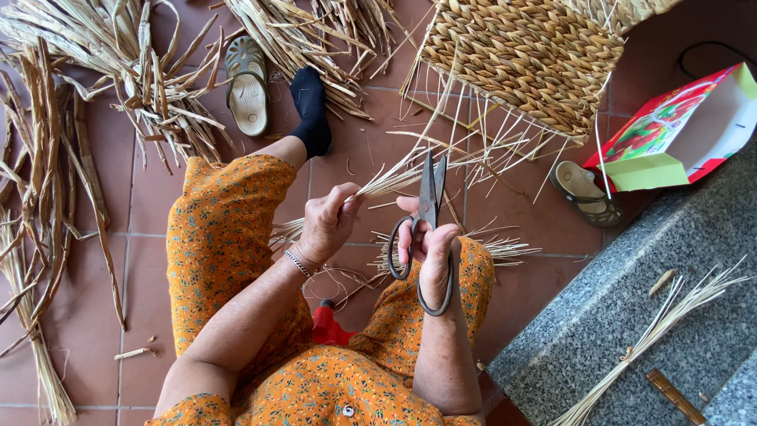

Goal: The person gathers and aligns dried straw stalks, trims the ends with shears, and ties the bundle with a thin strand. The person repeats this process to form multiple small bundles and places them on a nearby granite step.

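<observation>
Nearest the camera, both forearms extend forward from an orange floral garment (236, 237) and converge above the knees. A red stool (330, 330) shows between the legs.

Right hand (432, 246): the forearm rises almost straight away from the body, wrist level. The fingers are closed through the loop handles of a pair of dark metal scissors (426, 213); the thumb occupies the far loop, the remaining fingers the near loop. The blades point away from the body and stand nearly together, tips just beside the straw held by the other hand.

Left hand (330, 221): the forearm runs diagonally from near left to centre, with a metal bracelet (298, 263) at the wrist. The fingers and thumb are pinched shut on a thin bundle of pale straw strands (394, 180). The bundle leads right and far, toward the loose ends hanging from the woven basket (520, 55).

The woven basket lies tilted at far centre-right, its unwoven strands fanning down to the tiled floor (142, 260). A foot in a black sock (309, 110) rests beyond the left knee, beside a beige sandal (247, 85). A second sandal (585, 193) lies to the right, near a red and green paper bag (678, 130). Heaps of dried reed (102, 79) cover the far left. A grey granite step (631, 315) at near right carries a small tied straw bundle (670, 315).
</observation>
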